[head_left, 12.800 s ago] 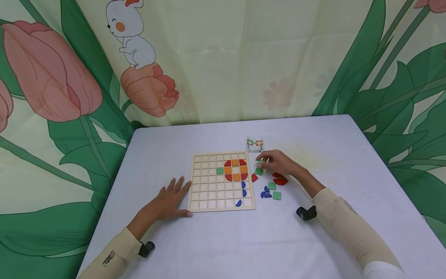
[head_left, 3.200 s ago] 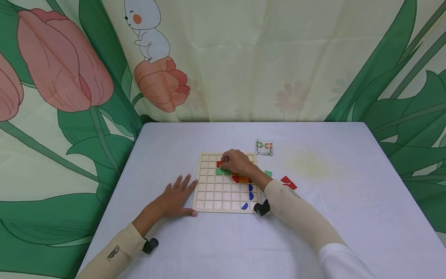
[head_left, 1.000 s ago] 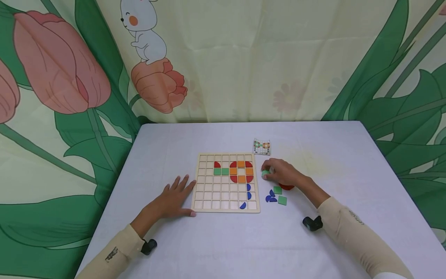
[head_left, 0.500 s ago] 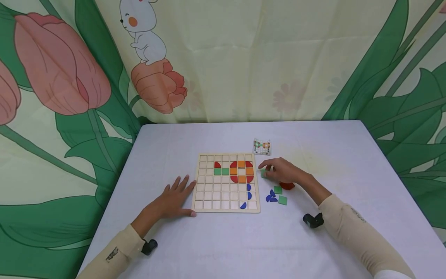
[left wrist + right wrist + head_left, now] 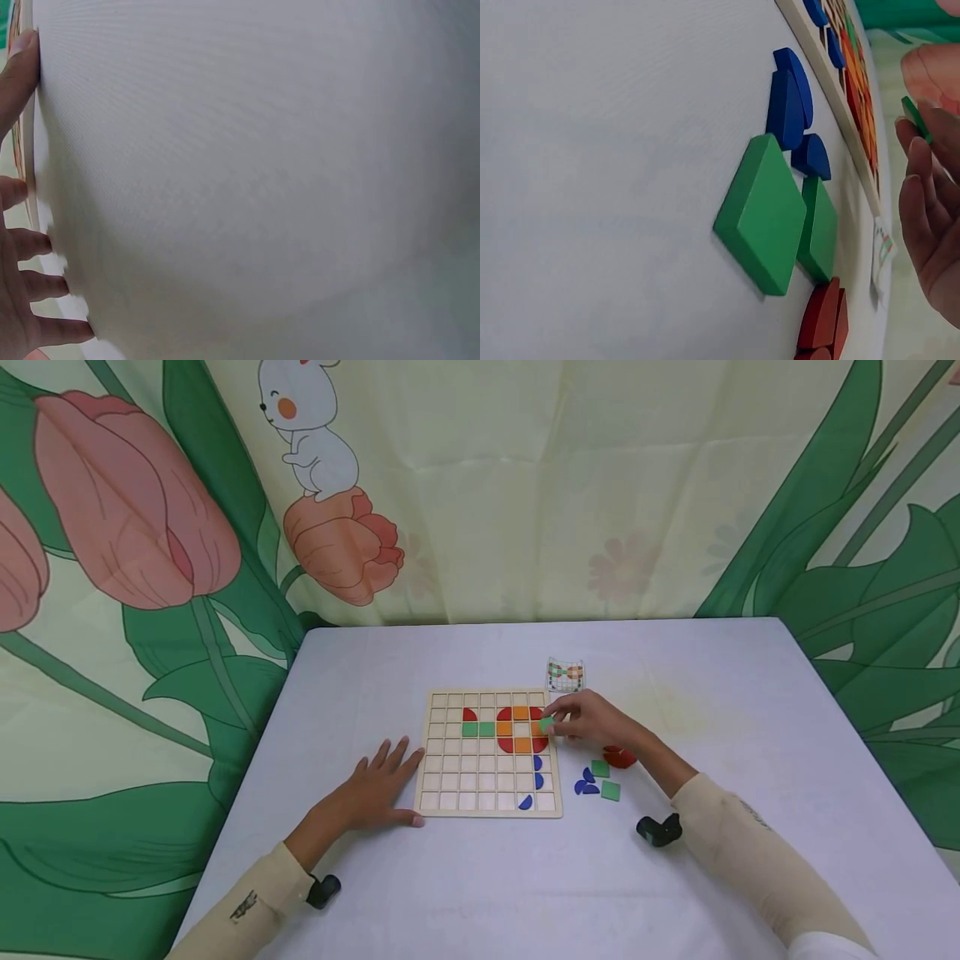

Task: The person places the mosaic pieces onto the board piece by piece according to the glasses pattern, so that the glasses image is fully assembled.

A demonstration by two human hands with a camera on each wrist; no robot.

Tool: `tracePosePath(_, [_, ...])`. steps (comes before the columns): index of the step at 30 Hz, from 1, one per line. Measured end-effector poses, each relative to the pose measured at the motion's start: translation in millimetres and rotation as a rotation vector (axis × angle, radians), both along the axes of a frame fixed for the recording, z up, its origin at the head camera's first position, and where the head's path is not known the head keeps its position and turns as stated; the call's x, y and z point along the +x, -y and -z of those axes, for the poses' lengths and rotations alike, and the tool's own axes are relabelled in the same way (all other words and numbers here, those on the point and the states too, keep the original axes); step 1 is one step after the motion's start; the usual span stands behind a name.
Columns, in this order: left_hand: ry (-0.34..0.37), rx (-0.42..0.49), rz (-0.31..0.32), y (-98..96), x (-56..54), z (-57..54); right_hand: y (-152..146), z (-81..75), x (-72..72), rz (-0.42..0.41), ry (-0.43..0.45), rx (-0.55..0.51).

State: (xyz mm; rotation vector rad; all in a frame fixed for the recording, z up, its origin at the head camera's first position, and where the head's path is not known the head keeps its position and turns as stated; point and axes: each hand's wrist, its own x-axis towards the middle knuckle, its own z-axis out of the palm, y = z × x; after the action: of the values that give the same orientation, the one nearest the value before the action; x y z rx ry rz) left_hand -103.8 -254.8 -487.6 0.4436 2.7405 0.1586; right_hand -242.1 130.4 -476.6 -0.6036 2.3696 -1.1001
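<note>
My right hand (image 5: 592,717) pinches a green square tile (image 5: 547,725) between thumb and fingers, above the right edge of the wooden grid board (image 5: 450,777). In the right wrist view the tile (image 5: 915,118) is seen raised off the table. My left hand (image 5: 371,793) lies spread on the table, fingertips and thumb along the board's left side. On the board are a ring of red quarter-round tiles and orange squares (image 5: 522,745), two green squares (image 5: 487,728), a red quarter-round tile (image 5: 469,715) and several blue half-round tiles (image 5: 526,802).
Right of the board lie two green squares (image 5: 611,791), several blue half-rounds (image 5: 588,788) and red quarter-round tiles (image 5: 619,757). A small pattern card (image 5: 566,675) sits behind the board's right corner. White cloth (image 5: 480,885) covers the table.
My right hand has lifted the green square and carried it left to the board's edge. Earlier, a second green square and a red quarter-round went onto the board. My left hand stays put.
</note>
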Motion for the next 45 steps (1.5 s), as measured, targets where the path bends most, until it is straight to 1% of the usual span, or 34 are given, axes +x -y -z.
tracePosePath(2, [0.005, 0.0, -0.001, -0.5, 0.2, -0.3, 4, -0.4, -0.6, 0.004, 0.028, -0.036])
tracePosePath(5, [0.011, 0.003, -0.002, -1.0, 0.4, -1.1, 12, -1.1, -0.7, -0.007, 0.036, -0.077])
tracePosePath(10, [0.015, 0.001, -0.001, -0.4, 0.0, -1.0, 27, -3.0, -1.4, -0.027, 0.016, -0.1])
tracePosePath(16, [0.019, -0.001, -0.004, 0.0, -0.6, -1.1, 49, -3.7, -6.9, -0.038, -0.027, -0.102])
tracePosePath(23, [0.011, -0.001, -0.005, -0.7, -1.1, -1.0, 72, -3.0, -11.1, -0.042, 0.032, -0.184])
tracePosePath(28, [0.002, -0.005, 0.001, -0.3, -1.4, 0.1, 87, -1.1, -12.8, -0.032, 0.047, -0.215])
tracePosePath(33, [0.01, 0.003, -0.004, 0.1, -1.6, 0.9, 101, 3.8, -14.2, -0.023, 0.079, -0.24])
tracePosePath(40, [0.023, -0.007, -0.005, 2.5, -2.6, 3.6, 117, 9.7, -13.6, -0.034, 0.095, -0.278])
tracePosePath(45, [0.024, -0.004, -0.011, 2.7, -2.4, 4.4, 129, 13.8, -14.4, 0.001, 0.097, -0.268])
